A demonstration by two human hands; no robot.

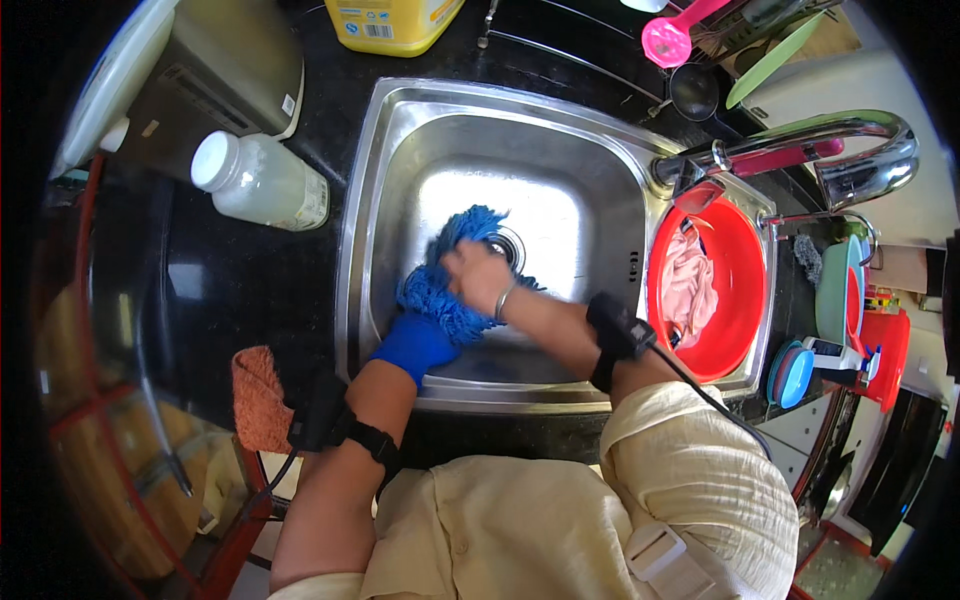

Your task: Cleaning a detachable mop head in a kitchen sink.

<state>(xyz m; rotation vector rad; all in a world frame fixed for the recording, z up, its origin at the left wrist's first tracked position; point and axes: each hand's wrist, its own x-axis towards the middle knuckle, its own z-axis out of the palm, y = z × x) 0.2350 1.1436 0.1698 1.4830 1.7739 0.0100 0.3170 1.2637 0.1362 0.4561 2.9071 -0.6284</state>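
A shaggy blue cleaning mitt (432,297) with a smooth blue cuff covers my left hand (425,325) down to the wrist, low in the sink, so those fingers are hidden. My right hand (477,277), slightly smeared by motion and with a bracelet at its wrist, comes across from the right. Its curled fingers grip the mitt's strands. Both hands are inside the stainless steel sink (590,340), left of and over the drain (508,245), part of which the mitt covers. Strands also reach toward the back of the sink.
A chrome faucet (800,140) arches over the right side. Beneath it sits a red basin (740,300) holding pink cloth (690,280). On the left counter lie a white-capped jar (265,182) and an orange cloth (262,395) at the front edge. A yellow jug (390,25) stands behind.
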